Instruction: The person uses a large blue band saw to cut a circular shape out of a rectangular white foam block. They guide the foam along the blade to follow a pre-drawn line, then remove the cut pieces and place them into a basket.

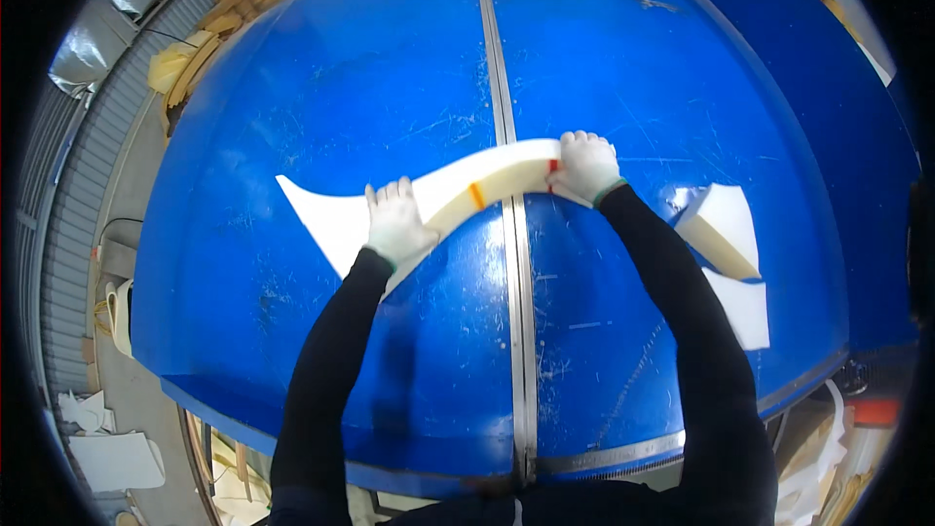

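A long curved piece of white foam (455,188) lies across the blue table, its left end flaring to a point. Orange and red marks cross its cream-coloured inner side. My left hand (397,222), in a white glove with a green cuff, grips the wide left part, fingers over the top and thumb at the inner edge. Around the right end closes my right hand (588,168), gloved the same way, beside the red mark. Part of that end is hidden under the hand. The foam spans the metal strip (517,312) that divides the tabletop.
Two white foam offcuts, one wedge-like block (732,224) and one flatter piece (745,310), lie right of my right forearm. The scratched blue table (321,107) fills most of the view. Foam scraps (115,461) lie on the floor at left, near a corrugated wall (73,263).
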